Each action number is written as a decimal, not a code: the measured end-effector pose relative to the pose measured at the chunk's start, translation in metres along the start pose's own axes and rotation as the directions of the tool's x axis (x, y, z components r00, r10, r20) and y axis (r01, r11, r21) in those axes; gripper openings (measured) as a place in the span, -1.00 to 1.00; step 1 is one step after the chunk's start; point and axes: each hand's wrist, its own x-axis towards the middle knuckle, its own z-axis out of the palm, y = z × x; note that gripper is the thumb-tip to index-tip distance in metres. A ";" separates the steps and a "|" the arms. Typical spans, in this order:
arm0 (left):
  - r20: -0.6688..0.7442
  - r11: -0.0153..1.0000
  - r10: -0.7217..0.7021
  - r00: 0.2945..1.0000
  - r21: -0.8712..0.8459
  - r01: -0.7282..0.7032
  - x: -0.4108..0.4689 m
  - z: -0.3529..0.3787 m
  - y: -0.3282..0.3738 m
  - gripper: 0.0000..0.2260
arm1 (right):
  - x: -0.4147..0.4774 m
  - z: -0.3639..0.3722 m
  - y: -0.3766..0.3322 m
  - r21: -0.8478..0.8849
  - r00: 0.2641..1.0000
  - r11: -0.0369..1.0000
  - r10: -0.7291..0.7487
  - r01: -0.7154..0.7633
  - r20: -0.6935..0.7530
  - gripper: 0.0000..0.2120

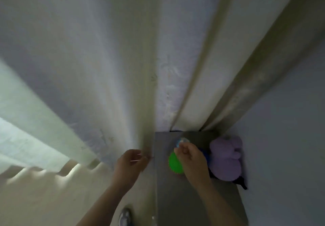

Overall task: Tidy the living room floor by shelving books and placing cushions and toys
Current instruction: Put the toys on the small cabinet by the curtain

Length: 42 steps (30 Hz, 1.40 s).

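Note:
A grey cabinet top (163, 181) stands in the corner below me. On it lie a green spiky ball (173, 164) and a purple plush toy (226, 157), with something blue (204, 152) between them. My right hand (190, 159) is over the green ball and pinches a small pale blue-and-white ball (182, 140) at its fingertips. My left hand (131, 162) hovers left of the cabinet edge, fingers loosely curled, holding nothing. The frame is blurred by motion.
Long pale curtains (109, 67) hang behind and left of the cabinet. A white wall (290, 120) closes the right side. Light-coloured floor (44, 199) lies lower left, and a grey shoe (124, 217) shows at the bottom.

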 end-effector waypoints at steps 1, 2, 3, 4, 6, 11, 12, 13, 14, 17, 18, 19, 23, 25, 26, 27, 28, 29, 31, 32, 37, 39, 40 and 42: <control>-0.033 1.000 -0.010 0.999 -0.015 0.010 -0.009 -0.012 -0.004 -0.87 | -0.004 0.008 -0.008 -0.004 0.999 1.000 -0.018 0.018 0.043 -0.91; -0.076 0.999 -0.024 0.997 -0.033 0.022 -0.018 -0.026 -0.009 -0.84 | -0.010 0.018 -0.018 -0.011 0.995 0.999 -0.037 0.039 0.094 -0.90; -0.127 0.999 -0.034 0.991 -0.047 0.028 -0.027 -0.041 -0.016 -0.83 | -0.016 0.030 -0.030 -0.012 0.987 0.998 -0.056 0.058 0.148 -0.89; -0.175 0.997 -0.043 0.984 -0.064 0.032 -0.036 -0.057 -0.023 -0.83 | -0.023 0.043 -0.040 -0.009 0.978 0.997 -0.076 0.079 0.193 -0.89; -0.276 0.996 -0.058 0.959 -0.087 0.035 -0.052 -0.090 -0.036 -0.83 | -0.036 0.075 -0.061 0.005 0.959 0.992 -0.123 0.125 0.256 -0.87; -0.458 0.985 -0.133 0.879 -0.161 0.065 -0.096 -0.174 -0.080 -0.81 | -0.080 0.165 -0.101 0.004 0.893 0.969 -0.230 0.248 0.386 -0.90; -0.496 0.978 -0.164 0.853 -0.195 0.075 -0.108 -0.196 -0.096 -0.80 | -0.095 0.188 -0.111 -0.001 0.869 0.962 -0.245 0.272 0.431 -0.90; -0.522 0.971 -0.189 0.831 -0.227 0.079 -0.119 -0.215 -0.110 -0.79 | -0.108 0.209 -0.118 -0.004 0.847 0.957 -0.254 0.289 0.467 -0.89; -0.541 0.963 -0.214 0.814 -0.255 0.083 -0.129 -0.231 -0.122 -0.78 | -0.121 0.227 -0.126 -0.003 0.828 0.954 -0.258 0.299 0.498 -0.87; -0.597 0.945 -0.274 0.754 -0.314 0.094 -0.169 -0.288 -0.168 -0.79 | -0.171 0.293 -0.145 0.030 0.757 0.949 -0.268 0.313 0.596 -0.86; -0.610 0.941 -0.288 0.738 -0.322 0.101 -0.182 -0.307 -0.180 -0.79 | -0.189 0.312 -0.151 0.039 0.737 0.946 -0.276 0.322 0.616 -0.86; -0.626 0.937 -0.302 0.719 -0.332 0.105 -0.197 -0.328 -0.196 -0.80 | -0.210 0.334 -0.156 0.040 0.711 0.940 -0.285 0.340 0.643 -0.86; -0.697 0.932 -0.334 0.634 -0.344 0.113 -0.258 -0.413 -0.259 -0.81 | -0.296 0.427 -0.178 0.074 0.605 0.930 -0.293 0.361 0.740 -0.83; -0.720 0.925 -0.357 0.595 -0.360 0.121 -0.285 -0.447 -0.285 -0.81 | -0.332 0.464 -0.187 0.092 0.559 0.918 -0.312 0.386 0.768 -0.83; -0.732 0.921 -0.371 0.571 -0.369 0.125 -0.298 -0.463 -0.297 -0.81 | -0.350 0.481 -0.192 0.100 0.535 0.911 -0.322 0.401 0.781 -0.84; -0.749 0.916 -0.386 0.538 -0.381 0.127 -0.315 -0.481 -0.311 -0.81 | -0.372 0.502 -0.197 0.108 0.508 0.906 -0.324 0.409 0.798 -0.85; -0.761 0.912 -0.396 0.513 -0.389 0.127 -0.328 -0.496 -0.323 -0.81 | -0.390 0.518 -0.202 0.116 0.485 0.905 -0.323 0.410 0.812 -0.85; -0.771 0.910 -0.403 0.492 -0.397 0.124 -0.338 -0.507 -0.331 -0.81 | -0.403 0.531 -0.206 0.122 0.467 0.905 -0.322 0.409 0.824 -0.84; -0.784 0.897 -0.432 0.446 -0.427 0.117 -0.356 -0.528 -0.347 -0.82 | -0.430 0.559 -0.213 0.127 0.414 0.892 -0.323 0.434 0.851 -0.85; -0.787 0.891 -0.443 0.429 -0.438 0.118 -0.364 -0.538 -0.354 -0.83 | -0.441 0.572 -0.217 0.131 0.390 0.883 -0.326 0.451 0.861 -0.85; -0.803 0.870 -0.489 0.340 -0.479 0.121 -0.391 -0.592 -0.397 -0.83 | -0.489 0.643 -0.238 0.162 0.299 0.845 -0.351 0.509 0.887 -0.86; -0.808 0.863 -0.502 0.308 -0.490 0.123 -0.397 -0.619 -0.415 -0.84 | -0.505 0.677 -0.245 0.172 0.269 0.833 -0.355 0.526 0.895 -0.86; -0.809 0.861 -0.507 0.298 -0.494 0.122 -0.398 -0.633 -0.422 -0.84 | -0.511 0.693 -0.250 0.180 0.258 0.829 -0.359 0.530 0.897 -0.86; -0.810 0.854 -0.518 0.274 -0.507 0.115 -0.400 -0.665 -0.442 -0.85 | -0.527 0.731 -0.262 0.200 0.235 0.819 -0.373 0.538 0.897 -0.86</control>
